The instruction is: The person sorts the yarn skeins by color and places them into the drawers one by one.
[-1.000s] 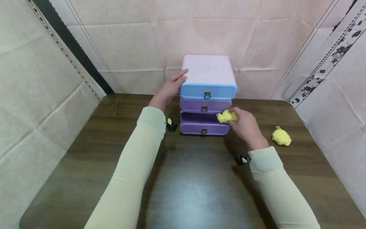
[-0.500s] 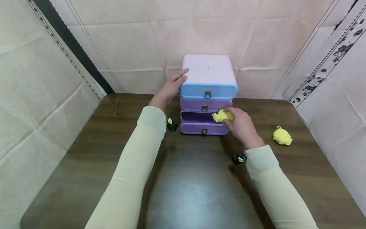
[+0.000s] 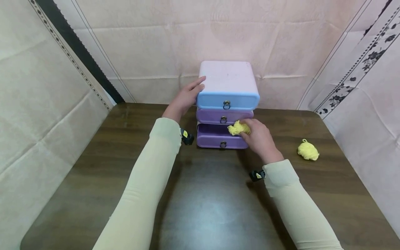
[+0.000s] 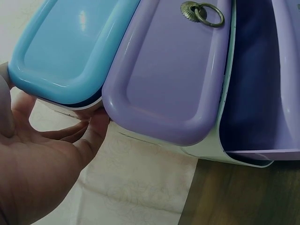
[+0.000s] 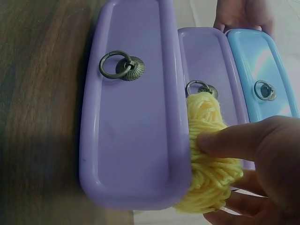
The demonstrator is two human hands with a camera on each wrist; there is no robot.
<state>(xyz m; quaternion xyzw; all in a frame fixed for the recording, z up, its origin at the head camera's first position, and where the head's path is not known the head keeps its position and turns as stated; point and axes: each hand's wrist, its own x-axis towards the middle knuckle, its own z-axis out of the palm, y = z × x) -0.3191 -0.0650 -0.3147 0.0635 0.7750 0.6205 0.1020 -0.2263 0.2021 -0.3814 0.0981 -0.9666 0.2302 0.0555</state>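
Observation:
A three-drawer chest [image 3: 229, 74] with a white top stands at the back of the table, its bottom purple drawer [image 3: 207, 141] pulled out. The blue top drawer [image 3: 212, 100] and purple middle drawer [image 3: 209, 116] are pushed in. My left hand [image 3: 183, 99] rests along the chest's upper left side, fingers extended over the edge. Between thumb and fingers, my right hand [image 3: 260, 139] pinches a small bundle of yellow yarn [image 3: 235, 128] over the right part of the open drawer. In the right wrist view, the yarn [image 5: 208, 164] hangs partly behind the drawer front, the thumb pressed on it.
A second yellow yarn bundle [image 3: 308, 150] lies on the brown wooden table [image 3: 200, 194] at the right. Pale cloth [image 3: 175, 41] hangs close behind the chest and along both sides. Each drawer front carries a bronze ring pull, such as the lowest one [image 3: 223, 144].
My right hand has carried the yarn leftward, from the open drawer's right edge to farther over its inside. The left hand and chest have stayed in place.

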